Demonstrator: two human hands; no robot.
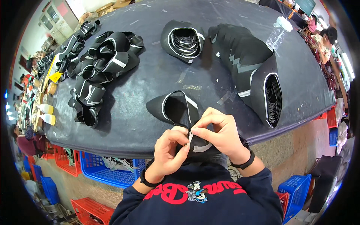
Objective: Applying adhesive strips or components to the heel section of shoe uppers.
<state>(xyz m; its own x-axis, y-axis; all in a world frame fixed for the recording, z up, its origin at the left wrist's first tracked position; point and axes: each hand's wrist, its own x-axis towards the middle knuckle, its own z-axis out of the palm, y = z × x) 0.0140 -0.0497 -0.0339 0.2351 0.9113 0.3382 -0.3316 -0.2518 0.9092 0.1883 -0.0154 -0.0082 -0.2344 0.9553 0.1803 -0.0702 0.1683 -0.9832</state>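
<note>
At the table's near edge I hold a black shoe upper point(155, 107) with a pale inner edge line and light grey strips. Its looped opening points away from me. My left hand point(169, 150) pinches the near end between thumb and fingers. Right beside it, my right hand point(222, 131) pinches the same end, thumb against forefinger. A small whitish bit shows between the fingertips; I cannot make out what it is. Farther off stands a nested bundle of black uppers point(168, 34), and a long nested row of uppers point(245, 47) lies to the right.
Loose black uppers point(125, 50) are heaped on the dark table point(131, 123) at left. A clear bottle point(276, 35) stands far right. Below the edge are blue point(99, 170) and red crates point(92, 210). Yellowish bottles point(48, 119) are at left. Other people point(324, 41) sit beyond the table.
</note>
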